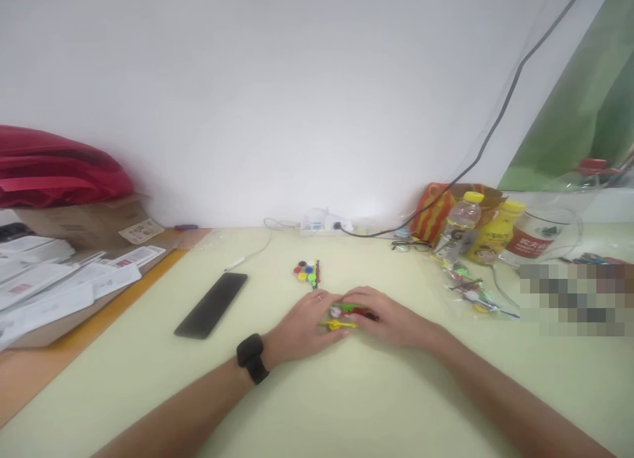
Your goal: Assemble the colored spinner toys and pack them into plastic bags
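In the middle of the table, my left hand (306, 327) and my right hand (389, 318) curve around a small bunch of coloured plastic pieces (335, 324). White, green, yellow and red parts show between the fingers; some look like thin sticks with round ends. Both hands are closed on the bunch from opposite sides, and my fingertips nearly meet beyond it. Whether a clear bag wraps these pieces, I cannot tell. Just past my left fingers lies a group of round coloured discs (304, 273) beside several thin coloured sticks (317, 273).
A black phone (212, 306) lies left of my hands. To the right rest a clear bag of coloured pieces (473, 291), glasses (412, 246) and bottles (490, 233). White packets (64, 293) and a cardboard box (94, 223) crowd the left. A cable (505, 101) runs along the wall.
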{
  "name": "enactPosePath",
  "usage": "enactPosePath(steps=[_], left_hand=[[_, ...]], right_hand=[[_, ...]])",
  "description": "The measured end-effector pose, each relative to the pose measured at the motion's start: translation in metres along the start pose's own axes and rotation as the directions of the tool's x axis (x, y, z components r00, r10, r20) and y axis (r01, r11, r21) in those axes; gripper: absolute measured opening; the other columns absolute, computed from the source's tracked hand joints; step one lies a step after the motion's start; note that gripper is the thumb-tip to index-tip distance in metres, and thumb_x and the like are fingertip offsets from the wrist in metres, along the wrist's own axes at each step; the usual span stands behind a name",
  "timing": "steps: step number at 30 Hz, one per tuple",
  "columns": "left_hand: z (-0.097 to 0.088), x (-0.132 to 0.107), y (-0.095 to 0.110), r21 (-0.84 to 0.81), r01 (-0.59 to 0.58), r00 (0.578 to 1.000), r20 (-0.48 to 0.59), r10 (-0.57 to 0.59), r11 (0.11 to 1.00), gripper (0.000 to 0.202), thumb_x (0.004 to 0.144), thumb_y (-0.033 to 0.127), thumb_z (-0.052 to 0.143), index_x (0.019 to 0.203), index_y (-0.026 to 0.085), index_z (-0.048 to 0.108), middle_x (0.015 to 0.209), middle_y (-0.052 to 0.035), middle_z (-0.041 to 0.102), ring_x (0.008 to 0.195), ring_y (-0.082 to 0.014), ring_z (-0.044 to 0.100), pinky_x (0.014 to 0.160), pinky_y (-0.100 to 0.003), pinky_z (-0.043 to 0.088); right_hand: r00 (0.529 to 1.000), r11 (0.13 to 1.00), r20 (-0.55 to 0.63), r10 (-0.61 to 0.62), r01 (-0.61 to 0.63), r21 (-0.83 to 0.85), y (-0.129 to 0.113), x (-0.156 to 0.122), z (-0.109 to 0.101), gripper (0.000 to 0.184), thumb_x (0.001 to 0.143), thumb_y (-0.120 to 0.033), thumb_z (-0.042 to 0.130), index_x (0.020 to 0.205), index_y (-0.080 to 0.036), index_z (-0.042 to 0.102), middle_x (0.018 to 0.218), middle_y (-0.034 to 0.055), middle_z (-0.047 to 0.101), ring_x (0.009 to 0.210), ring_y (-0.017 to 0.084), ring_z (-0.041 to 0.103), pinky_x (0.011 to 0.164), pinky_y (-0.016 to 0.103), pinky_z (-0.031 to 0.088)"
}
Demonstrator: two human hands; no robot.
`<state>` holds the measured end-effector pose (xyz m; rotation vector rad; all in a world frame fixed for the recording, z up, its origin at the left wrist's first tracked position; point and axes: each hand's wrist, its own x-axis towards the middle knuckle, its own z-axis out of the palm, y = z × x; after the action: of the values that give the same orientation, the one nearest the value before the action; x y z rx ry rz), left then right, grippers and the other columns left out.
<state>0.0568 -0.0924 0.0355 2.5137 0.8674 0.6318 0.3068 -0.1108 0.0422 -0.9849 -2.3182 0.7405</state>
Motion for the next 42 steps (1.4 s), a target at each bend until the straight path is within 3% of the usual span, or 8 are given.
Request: enactPosePath(steps=[3,7,14,20,26,31,36,42], left_hand=[[0.0,-0.002,-0.002,-0.023,0.028,0.999,0.017,-0.028,0.999,0.048,0.095,0.044,0.068,0.138,0.027,0.056,0.124,-0.0088,0.065,0.116,-0.028,0.061,0.103,-0.044,0.051],[0.002,-0.003,-0.006,-0.046,0.026,0.999,0.03,-0.025,0.999,0.042,0.099,0.041,0.063,0.139,0.028,0.057,0.126,-0.0077,0.064,0.119,-0.0262,0.061,0.105,-0.041,0.05],[0.0,-0.004,-0.001,-0.047,0.06,0.995,0.088,-0.055,0.997,0.057,0.095,0.049,0.068,0.146,0.029,0.054,0.144,-0.0073,0.06,0.132,-0.0283,0.057,0.113,-0.043,0.046],[0.001,-0.008,0.013,-0.086,0.052,0.994,0.099,-0.044,0.995,0.046,0.099,0.046,0.062,0.141,0.029,0.057,0.137,-0.005,0.066,0.125,-0.0269,0.061,0.11,-0.042,0.049],[-0.009,-0.008,0.016,-0.077,0.027,0.999,0.021,-0.025,0.997,0.059,0.092,0.049,0.071,0.145,0.03,0.055,0.147,-0.0074,0.059,0.136,-0.0298,0.054,0.117,-0.046,0.044],[-0.041,0.015,0.022,-0.034,0.071,0.997,0.02,-0.07,0.997,0.051,0.098,0.054,0.061,0.143,0.029,0.057,0.146,-0.0069,0.06,0.134,-0.0291,0.056,0.116,-0.044,0.043],[-0.08,0.052,0.026,0.14,0.024,0.974,0.222,-0.055,0.99,0.041,0.098,0.053,0.059,0.129,0.027,0.067,0.133,-0.0055,0.069,0.124,-0.0295,0.063,0.104,-0.04,0.049],[-0.127,0.078,0.026,0.197,0.11,0.98,0.144,-0.139,0.974,0.05,0.098,0.06,0.054,0.134,0.028,0.065,0.137,-0.0053,0.066,0.119,-0.0278,0.065,0.097,-0.035,0.051]], right_hand=[[0.991,0.992,-0.091,0.102,-0.108,-0.064,0.003,-0.012,-0.016,0.049,0.095,-0.047,0.065,0.139,-0.027,0.059,0.144,0.0106,0.055,0.133,0.029,0.051,0.112,0.044,0.044],[0.947,0.935,-0.01,0.321,-0.319,-0.156,0.016,-0.025,-0.035,0.073,0.081,-0.058,0.077,0.143,-0.026,0.056,0.128,0.0105,0.061,0.099,0.026,0.064,0.088,0.039,0.054],[0.962,0.971,0.143,0.233,-0.222,-0.09,0.01,-0.016,-0.03,0.026,0.092,-0.034,0.067,0.116,-0.027,0.074,0.103,0.0048,0.061,0.087,0.019,0.063,0.076,0.029,0.048],[0.971,0.981,0.165,0.174,-0.157,-0.11,-0.012,-0.016,-0.022,0.022,0.09,-0.033,0.071,0.11,-0.027,0.075,0.096,0.0028,0.063,0.084,0.017,0.062,0.073,0.028,0.045],[0.979,0.979,-0.16,0.128,-0.151,-0.137,0.022,-0.005,-0.053,0.034,0.096,-0.05,0.062,0.112,-0.021,0.07,0.115,0.0094,0.064,0.086,0.018,0.065,0.071,0.03,0.054],[0.839,0.838,-0.522,0.157,-0.392,-0.379,0.086,0.024,-0.107,0.028,0.092,-0.04,0.065,0.111,-0.021,0.073,0.151,0.0121,0.044,0.094,0.021,0.069,0.087,0.037,0.057],[0.808,0.707,-0.529,0.257,-0.531,-0.468,0.121,0.062,-0.136,0.017,0.086,-0.031,0.069,0.096,-0.018,0.075,0.144,0.0142,0.055,0.123,0.032,0.059,0.102,0.041,0.05],[0.766,0.753,-0.621,0.164,-0.504,-0.422,0.123,0.083,-0.14,0.027,0.091,-0.025,0.058,0.11,-0.011,0.07,0.122,0.0188,0.066,0.111,0.029,0.063,0.101,0.041,0.049]])
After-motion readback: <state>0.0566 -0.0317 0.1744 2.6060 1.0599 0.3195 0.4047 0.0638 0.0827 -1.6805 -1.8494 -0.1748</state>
